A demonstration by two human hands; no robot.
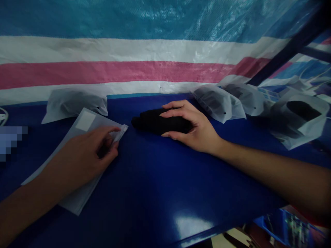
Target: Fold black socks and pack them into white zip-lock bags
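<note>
A flat frosted zip bag [88, 193] with a white label lies slantwise on the blue table. My left hand [85, 155] rests over it, thumb and fingers curled at its slider edge and seeming to pinch it. To the right is a rolled black bundle [152, 122] that looks like soft cloth; its exact kind does not show. My right hand [196, 125] grips it from the right, fingers across the top and thumb along the near side. The bundle lies on the table, just right of the bag's slider corner.
Filled frosted bags stand at the back: one bag [74, 103] at left, another bag [217, 103] at right, beside more bags [300, 117]. Behind the blue table [144, 193] hangs a striped tarp [129, 51]. A blue crate [284, 227] sits below the table's front edge.
</note>
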